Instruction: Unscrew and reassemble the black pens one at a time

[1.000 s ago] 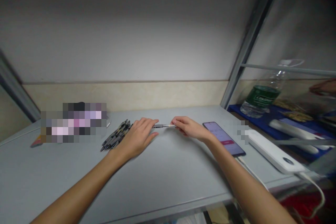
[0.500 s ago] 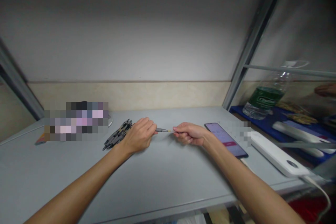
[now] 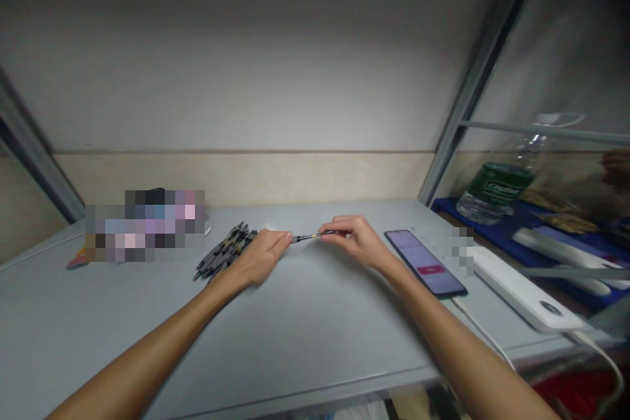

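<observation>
A thin dark pen (image 3: 306,237) is stretched between my two hands above the grey desk. My left hand (image 3: 266,254) is closed on its left end, thumb pointing right. My right hand (image 3: 353,237) pinches the right end between thumb and fingertips. Just left of my left hand lies a heap of several black and grey pens (image 3: 224,254), partly covered by that hand. How the parts of the held pen join is too small to tell.
A phone (image 3: 426,262) with a lit screen lies right of my right hand, a white power bank (image 3: 522,289) with cables beyond it. A water bottle (image 3: 499,184) stands on a blue surface behind metal bars. Blurred-out items (image 3: 147,226) lie at the left on the desk (image 3: 305,341).
My left hand has turned, so its thumb now lies along the top. The right hand has risen slightly and its fingers have shifted on the pen.
</observation>
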The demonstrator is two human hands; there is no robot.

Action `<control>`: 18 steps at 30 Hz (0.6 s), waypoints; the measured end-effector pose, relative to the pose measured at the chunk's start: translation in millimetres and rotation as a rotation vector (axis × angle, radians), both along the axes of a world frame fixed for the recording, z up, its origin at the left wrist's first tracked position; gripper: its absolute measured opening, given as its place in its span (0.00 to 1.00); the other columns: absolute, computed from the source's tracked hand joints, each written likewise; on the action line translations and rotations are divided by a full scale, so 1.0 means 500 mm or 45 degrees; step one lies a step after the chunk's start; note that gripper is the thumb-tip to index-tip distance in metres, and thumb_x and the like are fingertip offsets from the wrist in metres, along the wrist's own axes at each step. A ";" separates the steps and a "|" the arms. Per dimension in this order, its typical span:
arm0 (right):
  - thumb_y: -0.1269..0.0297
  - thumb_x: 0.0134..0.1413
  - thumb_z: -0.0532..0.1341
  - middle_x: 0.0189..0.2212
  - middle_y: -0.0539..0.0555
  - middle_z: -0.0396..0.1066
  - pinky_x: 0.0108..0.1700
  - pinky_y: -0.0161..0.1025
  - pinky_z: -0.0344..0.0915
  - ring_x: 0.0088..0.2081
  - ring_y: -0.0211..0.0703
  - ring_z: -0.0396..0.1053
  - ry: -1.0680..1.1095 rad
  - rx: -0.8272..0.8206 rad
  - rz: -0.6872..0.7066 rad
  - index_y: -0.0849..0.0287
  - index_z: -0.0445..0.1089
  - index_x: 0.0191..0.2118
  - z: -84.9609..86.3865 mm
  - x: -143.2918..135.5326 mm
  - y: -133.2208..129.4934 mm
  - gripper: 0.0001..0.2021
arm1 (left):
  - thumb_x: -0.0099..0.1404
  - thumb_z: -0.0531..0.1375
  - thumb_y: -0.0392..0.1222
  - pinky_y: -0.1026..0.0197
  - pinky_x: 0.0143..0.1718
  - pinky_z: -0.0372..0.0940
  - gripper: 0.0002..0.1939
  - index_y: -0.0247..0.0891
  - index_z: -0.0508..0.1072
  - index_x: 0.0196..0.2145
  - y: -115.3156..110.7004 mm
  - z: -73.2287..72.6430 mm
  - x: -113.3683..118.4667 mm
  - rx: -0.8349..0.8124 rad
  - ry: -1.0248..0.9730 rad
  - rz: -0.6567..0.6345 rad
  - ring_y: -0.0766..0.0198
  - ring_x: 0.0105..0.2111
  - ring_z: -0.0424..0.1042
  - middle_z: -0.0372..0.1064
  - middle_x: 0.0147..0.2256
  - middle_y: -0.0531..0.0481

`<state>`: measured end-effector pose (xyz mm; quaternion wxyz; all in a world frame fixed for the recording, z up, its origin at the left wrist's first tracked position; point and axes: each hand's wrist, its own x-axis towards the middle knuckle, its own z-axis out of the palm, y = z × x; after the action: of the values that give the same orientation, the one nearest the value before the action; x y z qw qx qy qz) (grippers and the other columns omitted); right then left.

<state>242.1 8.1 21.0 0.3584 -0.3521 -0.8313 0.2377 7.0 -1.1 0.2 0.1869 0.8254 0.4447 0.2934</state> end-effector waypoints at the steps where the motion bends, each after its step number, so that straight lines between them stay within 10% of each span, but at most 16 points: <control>1: 0.58 0.53 0.60 0.27 0.53 0.70 0.32 0.34 0.55 0.28 0.37 0.62 -0.023 0.051 -0.024 0.59 0.76 0.37 0.000 -0.002 -0.001 0.12 | 0.68 0.42 0.51 0.63 0.25 0.49 0.24 0.38 0.61 0.19 0.000 0.000 -0.001 -0.035 -0.059 0.012 0.67 0.22 0.56 0.55 0.19 0.56; 8: 0.56 0.52 0.60 0.27 0.54 0.72 0.31 0.34 0.58 0.29 0.39 0.64 0.156 -0.094 -0.172 0.61 0.75 0.37 -0.005 0.003 0.011 0.13 | 0.63 0.53 0.48 0.65 0.34 0.59 0.13 0.38 0.67 0.40 -0.006 0.009 -0.001 0.038 -0.500 0.103 0.65 0.32 0.65 0.67 0.32 0.52; 12: 0.50 0.55 0.55 0.17 0.48 0.61 0.26 0.34 0.57 0.20 0.34 0.58 0.329 -0.389 -0.158 0.64 0.74 0.34 -0.010 0.007 0.021 0.20 | 0.60 0.56 0.48 0.65 0.34 0.60 0.12 0.36 0.69 0.35 -0.007 0.009 0.001 -0.005 -0.644 0.143 0.65 0.31 0.67 0.68 0.30 0.51; 18: 0.58 0.44 0.66 0.30 0.52 0.68 0.34 0.35 0.63 0.30 0.35 0.64 0.587 -0.470 -0.021 0.61 0.73 0.42 -0.015 0.002 0.018 0.19 | 0.60 0.56 0.49 0.65 0.31 0.61 0.13 0.35 0.68 0.28 0.000 0.004 -0.002 -0.034 -0.740 0.184 0.67 0.25 0.66 0.66 0.23 0.53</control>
<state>243.2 17.0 13.6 0.4697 -0.3547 -0.6679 0.4556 6.1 -0.9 2.1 0.2961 0.6704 0.4340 0.5241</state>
